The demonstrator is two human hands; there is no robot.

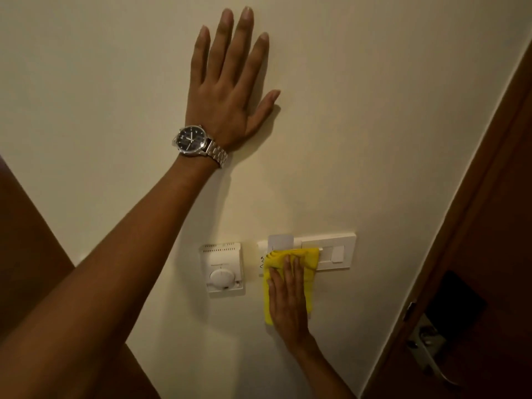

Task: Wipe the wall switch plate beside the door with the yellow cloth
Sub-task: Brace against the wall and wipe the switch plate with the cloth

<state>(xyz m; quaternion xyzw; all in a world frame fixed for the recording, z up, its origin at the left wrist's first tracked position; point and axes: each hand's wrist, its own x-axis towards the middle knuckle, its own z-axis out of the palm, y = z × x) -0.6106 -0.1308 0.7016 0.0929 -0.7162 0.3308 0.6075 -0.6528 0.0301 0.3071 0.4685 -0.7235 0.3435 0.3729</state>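
A wide white switch plate (pixel 336 251) is fixed low on the cream wall, with a key card slot at its left end and a rocker switch at its right. My right hand (pixel 288 295) presses a folded yellow cloth (pixel 309 262) flat against the plate's left and middle part, fingers pointing up. The cloth hangs down below the plate under my palm. My left hand (pixel 230 84) lies flat on the wall far above, fingers spread, holding nothing, with a metal wristwatch (pixel 193 141) on the wrist.
A white round-dial thermostat (pixel 223 269) sits on the wall just left of the plate. The brown wooden door (pixel 475 254) runs down the right side, with its metal lock and handle (pixel 429 347) lower right. A dark brown surface fills the lower left.
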